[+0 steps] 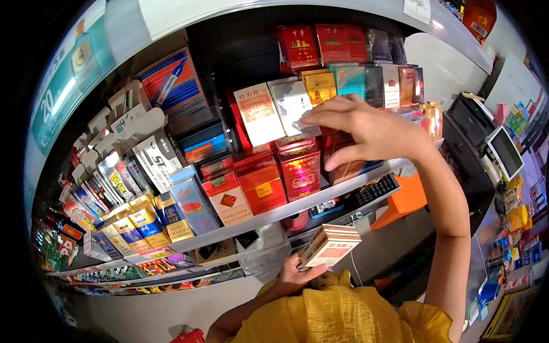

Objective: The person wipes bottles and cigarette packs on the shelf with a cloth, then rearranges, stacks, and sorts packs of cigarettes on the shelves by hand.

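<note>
My left hand (294,275) is closed around a small stack of white and brown cigarette packs (333,247), held low in front of my yellow top. Over the shelf, my right hand (366,128) is spread, thumb apart from the fingers, with nothing visible between them. Its fingertips reach the right edge of a white cigarette pack with a grey design (290,104); whether they touch it I cannot tell. Left of that pack leans a white pack with an orange-red panel (258,114). Below the hand stands a shiny red pack (299,171), beside a red and gold pack (262,186).
Red packs (342,43) and a teal pack (347,80) fill the back row. The shelf's pale front edge (263,219) runs under the packs. Pen boxes (159,157) stand at left. Below are a black keyboard (374,191) and an orange stool-like object (403,200).
</note>
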A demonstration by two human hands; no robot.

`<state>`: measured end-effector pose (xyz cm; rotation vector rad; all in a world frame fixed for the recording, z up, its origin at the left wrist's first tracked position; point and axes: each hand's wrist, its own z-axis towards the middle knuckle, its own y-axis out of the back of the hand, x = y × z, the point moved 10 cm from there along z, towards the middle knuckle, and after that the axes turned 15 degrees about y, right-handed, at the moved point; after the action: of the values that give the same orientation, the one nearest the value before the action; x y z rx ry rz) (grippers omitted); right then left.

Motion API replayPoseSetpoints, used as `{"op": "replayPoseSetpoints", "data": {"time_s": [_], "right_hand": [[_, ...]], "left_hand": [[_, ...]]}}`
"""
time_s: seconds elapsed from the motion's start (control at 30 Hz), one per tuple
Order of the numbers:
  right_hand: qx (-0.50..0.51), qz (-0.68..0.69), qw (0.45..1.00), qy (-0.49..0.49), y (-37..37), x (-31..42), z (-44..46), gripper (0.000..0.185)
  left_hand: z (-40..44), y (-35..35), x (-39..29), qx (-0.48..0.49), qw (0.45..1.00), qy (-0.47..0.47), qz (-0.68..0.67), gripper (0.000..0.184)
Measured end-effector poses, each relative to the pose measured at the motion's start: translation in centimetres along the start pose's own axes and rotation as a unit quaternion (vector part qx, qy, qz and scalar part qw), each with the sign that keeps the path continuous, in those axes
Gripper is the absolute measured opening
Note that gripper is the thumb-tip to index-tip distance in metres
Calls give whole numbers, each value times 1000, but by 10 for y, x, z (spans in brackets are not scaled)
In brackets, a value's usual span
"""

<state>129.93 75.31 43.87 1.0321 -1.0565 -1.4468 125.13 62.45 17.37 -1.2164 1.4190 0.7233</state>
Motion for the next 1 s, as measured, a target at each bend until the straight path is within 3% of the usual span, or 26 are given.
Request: {"op": "replayPoseSetpoints", "data": {"time_s": [0.07,0.17,0.33,0.57,0.7,0.83,0.87,0.97,1.0], "right_hand": [[-19,-3,1000,22,-6,10,14,66],[37,4,999,0,-28,11,26,61],[5,25,999,39,-21,11,25,52],[32,6,999,44,-15,9,17,56],[18,-2,1000,17,-10,17,30,69],[-13,-15,996,82,-21,37,59,66],[-7,-20,996,85,-27,41,66,52],[-1,-26,996,87,-36,44,76,52],[39,-37,997,55,-43,38,77,59]], "left_hand": [[-1,-1,-4,4,1000,-1,1,36],[-2,-2,-3,11,999,-9,-52,35],[-4,4,1,-4,1000,-8,-30,36],[-6,4,-13,1,1000,-6,-23,40],[-4,5,-6,2,1000,-17,-23,39],[-6,5,-11,0,999,-37,-15,38],[-7,5,-11,-3,999,-37,-9,38],[-6,9,-5,-6,998,-50,-29,37],[-7,10,-5,-6,998,-51,-36,37]]}}
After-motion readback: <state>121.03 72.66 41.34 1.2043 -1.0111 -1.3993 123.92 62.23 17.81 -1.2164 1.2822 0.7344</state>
